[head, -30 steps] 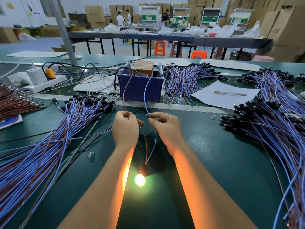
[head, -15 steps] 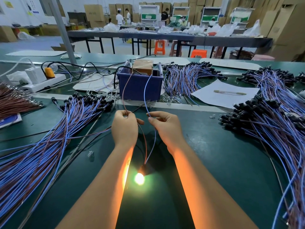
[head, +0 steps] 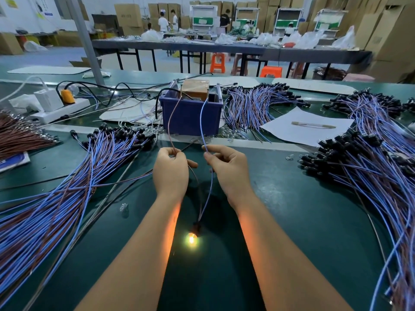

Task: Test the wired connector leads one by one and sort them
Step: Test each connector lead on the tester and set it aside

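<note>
One connector lead hangs between my hands, its black socket (head: pixel 197 226) low between my forearms with a small bulb (head: pixel 192 239) glowing orange. My left hand (head: pixel 171 169) pinches the brown wire (head: pixel 172 122), and my right hand (head: pixel 226 167) pinches the blue wire (head: pixel 203 122). Both wire ends reach up to the top of the blue tester box (head: pixel 190 114). A big pile of blue and brown leads (head: pixel 67 176) lies to the left, and another pile (head: pixel 370 167) lies to the right.
A third bundle of leads (head: pixel 253 106) lies behind the box, next to a white paper sheet (head: pixel 307 129) with a pen. A white power strip (head: pixel 56 108) and brown wires (head: pixel 20 135) sit at the far left. Loose clear bulbs (head: pixel 124 207) dot the green table.
Nothing has visibly moved; both hands keep the wires on the box and the bulb stays lit.
</note>
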